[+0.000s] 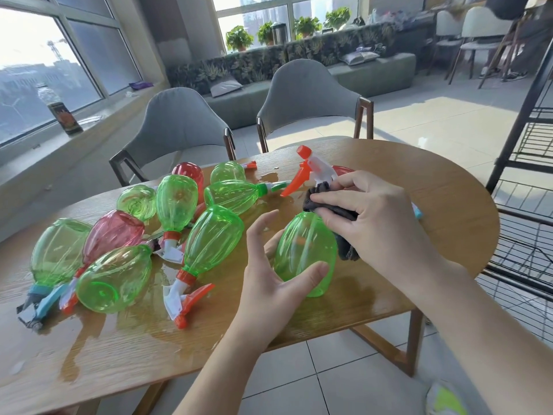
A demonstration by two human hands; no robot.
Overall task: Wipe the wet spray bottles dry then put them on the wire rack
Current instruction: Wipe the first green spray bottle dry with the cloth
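The person is in the middle of drying one green spray bottle [305, 253], held up just above the near edge of the wooden table [419, 181]. The left hand [269, 274] cups the bottle's lower body from the side, fingers loosely curved behind it and the thumb laid across the front near the base. The right hand [371, 217] is clamped on a dark cloth [332, 214], pressing it against the bottle's shoulder just under the white and orange trigger head [311, 172]. So the wiping step is under way on this bottle, and by my reckoning the neck and top are getting attention while the lower body has yet to be gone over.

The rest of the batch lies in a heap on the left half of the table: mostly green bottles [212, 238] with a couple of red ones [115, 232], all on their sides, triggers pointing every way. Water pools [86, 339] around them and gleams on the wood, so they look untouched. The black wire rack [526, 163] stands at the right, just beside the table; I see no bottles on the part of it in view.

Next, I would expect the cloth to travel down and around the body, with the left hand turning the bottle so no side is missed. That hand's grip is light on slick plastic, so it may need to firm up. Then comes a reach rightward to the rack.
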